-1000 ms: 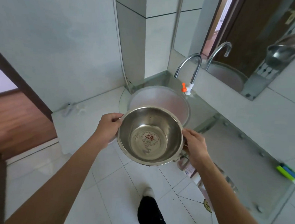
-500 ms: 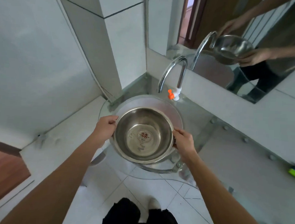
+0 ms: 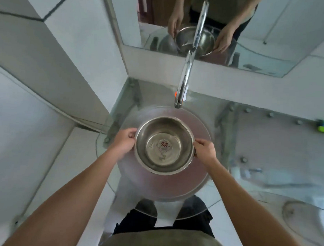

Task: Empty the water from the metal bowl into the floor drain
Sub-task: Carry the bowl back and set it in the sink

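At the centre of the frame the metal bowl (image 3: 164,145) sits level, mouth facing up, over the round glass basin (image 3: 201,184). The left hand (image 3: 123,143) and right hand (image 3: 205,151) clamp opposite sides of its rim. The tap (image 3: 185,75) spout ends just above it in the frame.

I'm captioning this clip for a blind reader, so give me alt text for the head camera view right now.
Seen from above, a person's left hand and right hand grip opposite rims of a metal bowl, held level over a round glass basin below a chrome faucet. A wall mirror reflects bowl and hands.
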Motion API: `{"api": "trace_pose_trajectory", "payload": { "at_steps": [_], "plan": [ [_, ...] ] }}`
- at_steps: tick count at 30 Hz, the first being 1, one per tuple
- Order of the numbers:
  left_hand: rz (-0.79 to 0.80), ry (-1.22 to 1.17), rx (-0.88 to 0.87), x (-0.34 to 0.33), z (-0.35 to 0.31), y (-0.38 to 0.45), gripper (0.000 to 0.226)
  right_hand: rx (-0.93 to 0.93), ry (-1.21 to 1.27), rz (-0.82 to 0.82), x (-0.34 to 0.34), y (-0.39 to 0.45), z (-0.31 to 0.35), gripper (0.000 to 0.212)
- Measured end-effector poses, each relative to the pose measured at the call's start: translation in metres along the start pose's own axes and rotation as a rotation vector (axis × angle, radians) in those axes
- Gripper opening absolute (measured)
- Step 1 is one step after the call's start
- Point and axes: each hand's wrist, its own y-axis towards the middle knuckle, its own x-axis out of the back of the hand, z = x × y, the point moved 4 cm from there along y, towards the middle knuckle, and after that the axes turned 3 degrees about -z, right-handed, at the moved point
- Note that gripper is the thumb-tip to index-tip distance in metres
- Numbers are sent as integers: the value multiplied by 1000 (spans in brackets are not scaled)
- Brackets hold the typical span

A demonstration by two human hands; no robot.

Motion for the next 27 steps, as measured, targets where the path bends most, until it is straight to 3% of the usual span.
{"api": "trace_pose_trajectory", "payload": {
  "at_steps": [10,27],
  "plan": [
    [126,98,112,-34,42,50,39,-82,-108,-209,-34,12,-29,26],
    [147,218,89,-53,52,79,30,17,-226,-216,-44,26,-49,24]
  ]
}}
